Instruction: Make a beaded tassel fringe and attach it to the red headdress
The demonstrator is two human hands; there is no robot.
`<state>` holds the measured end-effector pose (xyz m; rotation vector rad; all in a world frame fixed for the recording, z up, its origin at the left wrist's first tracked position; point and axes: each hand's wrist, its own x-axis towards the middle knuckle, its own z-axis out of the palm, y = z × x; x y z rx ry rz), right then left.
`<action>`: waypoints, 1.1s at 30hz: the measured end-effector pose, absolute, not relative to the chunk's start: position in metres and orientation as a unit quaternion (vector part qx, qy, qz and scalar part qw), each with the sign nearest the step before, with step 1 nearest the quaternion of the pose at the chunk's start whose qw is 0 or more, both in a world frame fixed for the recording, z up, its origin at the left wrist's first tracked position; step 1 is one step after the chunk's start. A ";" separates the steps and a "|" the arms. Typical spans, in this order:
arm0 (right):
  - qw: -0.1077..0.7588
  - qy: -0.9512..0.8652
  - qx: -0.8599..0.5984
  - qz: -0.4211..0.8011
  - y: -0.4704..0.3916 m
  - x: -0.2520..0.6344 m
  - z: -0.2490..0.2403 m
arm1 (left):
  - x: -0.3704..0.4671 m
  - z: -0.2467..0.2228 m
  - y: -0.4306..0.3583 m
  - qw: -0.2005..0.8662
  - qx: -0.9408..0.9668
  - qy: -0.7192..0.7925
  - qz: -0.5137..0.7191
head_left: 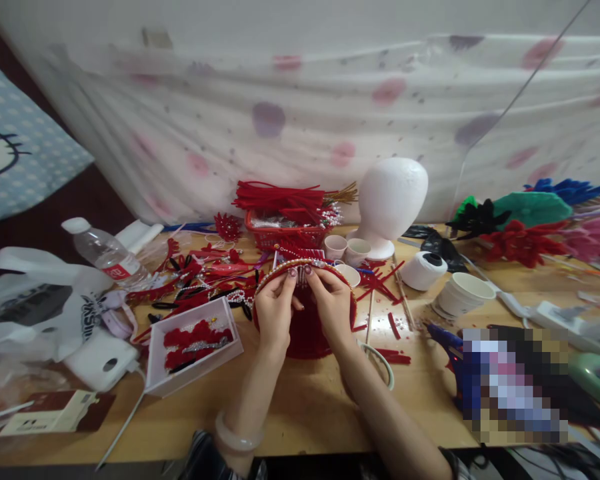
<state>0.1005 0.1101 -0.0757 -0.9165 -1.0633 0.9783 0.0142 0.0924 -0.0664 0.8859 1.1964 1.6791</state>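
Observation:
Between my forearms is a rounded red velvet headpiece (307,337) with a curved rim of gold and pearl-like beads. My left hand (274,308) pinches its beaded front edge with thumb and fingertips. Close beside it, my right hand (331,299) is closed on the same edge, thumb near the other thumb. A short strand of small pale beads (303,277) shows between the two thumbs. My palms and wrists cover parts of the headpiece's sides.
A white box (195,377) with red flower pieces lies left. Behind stand a red basket (285,237) of red stems, a white foam head (393,200) and paper cups (359,251). Right are a thread cone (423,270), a white cup (463,295) and scissors-like green handles (383,363).

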 end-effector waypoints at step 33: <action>0.588 -0.278 -0.152 0.745 0.083 0.134 -0.010 | -0.004 -0.027 0.059 0.522 0.335 0.330 0.712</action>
